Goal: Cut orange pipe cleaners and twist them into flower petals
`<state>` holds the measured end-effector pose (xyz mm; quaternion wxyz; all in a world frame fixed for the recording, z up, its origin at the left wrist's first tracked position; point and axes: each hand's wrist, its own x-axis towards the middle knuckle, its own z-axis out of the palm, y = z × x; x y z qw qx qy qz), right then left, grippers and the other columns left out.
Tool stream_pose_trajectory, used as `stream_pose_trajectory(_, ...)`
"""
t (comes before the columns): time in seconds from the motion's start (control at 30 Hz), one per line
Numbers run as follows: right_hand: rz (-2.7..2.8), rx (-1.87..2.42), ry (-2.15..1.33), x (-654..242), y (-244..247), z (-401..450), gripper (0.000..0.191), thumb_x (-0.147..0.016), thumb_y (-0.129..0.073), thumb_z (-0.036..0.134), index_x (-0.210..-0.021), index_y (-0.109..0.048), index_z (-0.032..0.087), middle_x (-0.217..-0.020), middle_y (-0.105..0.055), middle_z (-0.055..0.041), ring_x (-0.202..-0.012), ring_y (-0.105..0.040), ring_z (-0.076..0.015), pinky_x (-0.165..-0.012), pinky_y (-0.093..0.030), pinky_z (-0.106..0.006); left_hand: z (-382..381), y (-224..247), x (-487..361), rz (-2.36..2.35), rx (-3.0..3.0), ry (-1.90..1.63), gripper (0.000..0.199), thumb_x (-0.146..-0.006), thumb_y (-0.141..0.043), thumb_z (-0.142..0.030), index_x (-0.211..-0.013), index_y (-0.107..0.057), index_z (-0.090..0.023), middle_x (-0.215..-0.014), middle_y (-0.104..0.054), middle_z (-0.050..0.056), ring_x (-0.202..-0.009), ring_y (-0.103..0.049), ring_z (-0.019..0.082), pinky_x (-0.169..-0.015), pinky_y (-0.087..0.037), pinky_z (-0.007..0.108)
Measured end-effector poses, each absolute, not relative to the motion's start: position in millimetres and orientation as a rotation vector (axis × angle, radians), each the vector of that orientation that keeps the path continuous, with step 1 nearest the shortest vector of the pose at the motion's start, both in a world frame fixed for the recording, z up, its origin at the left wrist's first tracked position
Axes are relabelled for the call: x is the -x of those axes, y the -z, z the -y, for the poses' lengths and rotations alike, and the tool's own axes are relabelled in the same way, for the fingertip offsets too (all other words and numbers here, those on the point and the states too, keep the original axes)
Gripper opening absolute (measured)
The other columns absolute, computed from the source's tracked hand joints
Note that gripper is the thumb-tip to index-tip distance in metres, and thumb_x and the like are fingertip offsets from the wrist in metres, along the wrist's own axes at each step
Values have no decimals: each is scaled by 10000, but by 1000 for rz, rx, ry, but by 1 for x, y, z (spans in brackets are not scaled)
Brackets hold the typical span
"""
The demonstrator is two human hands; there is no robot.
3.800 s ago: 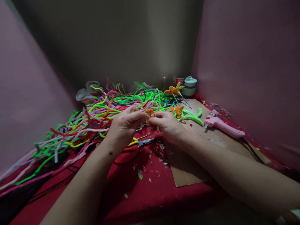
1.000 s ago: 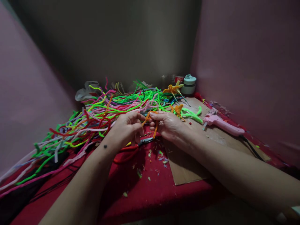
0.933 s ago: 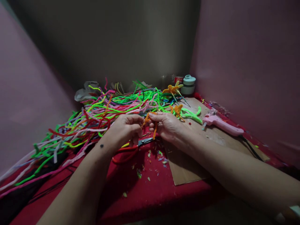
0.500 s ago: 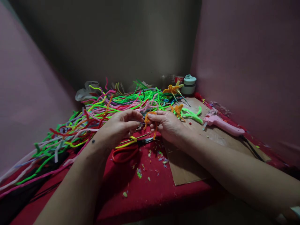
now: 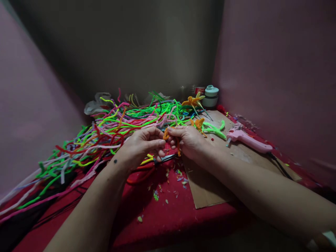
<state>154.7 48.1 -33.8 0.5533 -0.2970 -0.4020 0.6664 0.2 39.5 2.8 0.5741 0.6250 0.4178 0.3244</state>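
The orange pipe-cleaner piece (image 5: 166, 134) sits above the red cloth (image 5: 157, 224); the right hand (image 5: 190, 140) pinches it; the left hand (image 5: 144, 144) has its fingertips at its other side, their grip unclear; below lie scissors (image 5: 147, 168); beyond, a pipe-cleaner pile (image 5: 136, 117); rightward, cardboard (image 5: 210, 189) bearing a pink glue gun (image 5: 249, 140).

I see the fuzzy orange strip (image 5: 166, 134) bent into a loop mid-frame. One end dangles just right of centre.
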Motion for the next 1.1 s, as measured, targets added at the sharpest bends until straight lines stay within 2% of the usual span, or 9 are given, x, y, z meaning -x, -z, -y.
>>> stream_pose_trajectory(0.17,1023,730,-1524,-155,36,-49,199,-703,-672,229,-556,-570,143,-517,-524,-3,-435,-410,-75,-445,-313,-249,-37,-4,0,-988,-1549,-780,149,-721,-691,-257,-754,-605,-139,-610,-600,-17,-475,-568,103,-454,-496,222)
stream_pose_trajectory(0.33,1073,715,-1575,-153,35,-49,240,-690,-695,345,-606,-617,133,-566,-578,-14,-474,-473,-84,-487,-370,-242,-40,-2,2,-1069,-1512,-904,154,-713,-673,-270,-679,-620,-129,-562,-579,-16,-410,-498,69,-394,-415,178)
stream_pose_trajectory(0.43,1160,760,-1540,-155,31,-46,170,-669,-692,274,-614,-646,120,-558,-573,-5,-466,-465,-72,-467,-353,-222,-43,-3,2,-1138,-1475,-1015,148,-678,-682,-260,-668,-612,-130,-531,-582,-15,-394,-497,74,-383,-400,178)
stream_pose_trajectory(0.53,1237,797,-1619,-157,27,-43,69,-620,-683,166,-613,-652,105,-497,-517,24,-423,-398,-53,-412,-313,-206,-44,-5,2,-1198,-1490,-1074,142,-676,-669,-244,-647,-591,-129,-495,-579,-13,-393,-502,74,-392,-390,169)
stream_pose_trajectory(0.6,1223,745,-1731,-159,26,-43,70,-617,-686,163,-637,-651,105,-488,-506,33,-414,-393,-55,-406,-343,-211,-44,-6,2,-1202,-1513,-1093,139,-675,-662,-238,-644,-582,-128,-509,-594,-6,-399,-506,71,-399,-387,165)
stream_pose_trajectory(0.77,1097,608,-1733,-159,30,-47,129,-637,-717,164,-725,-633,121,-627,-633,-12,-526,-549,-88,-549,-489,-247,-42,-7,0,-1201,-1551,-1101,131,-670,-656,-237,-670,-573,-136,-484,-574,-24,-401,-514,77,-404,-393,167)
stream_pose_trajectory(0.93,1072,623,-1657,-156,31,-48,164,-666,-722,201,-687,-576,129,-615,-645,-16,-503,-561,-88,-536,-491,-245,-39,-6,-3,-1191,-1622,-1076,137,-678,-645,-261,-692,-568,-148,-504,-579,-26,-395,-504,91,-393,-419,195)
stream_pose_trajectory(1.1,949,627,-1465,-153,26,-47,120,-702,-669,196,-714,-564,140,-617,-644,-6,-482,-555,-86,-523,-485,-247,-34,-5,-9,-1220,-1691,-1056,77,-701,-603,-227,-686,-574,-158,-500,-570,-27,-396,-495,97,-384,-412,201)
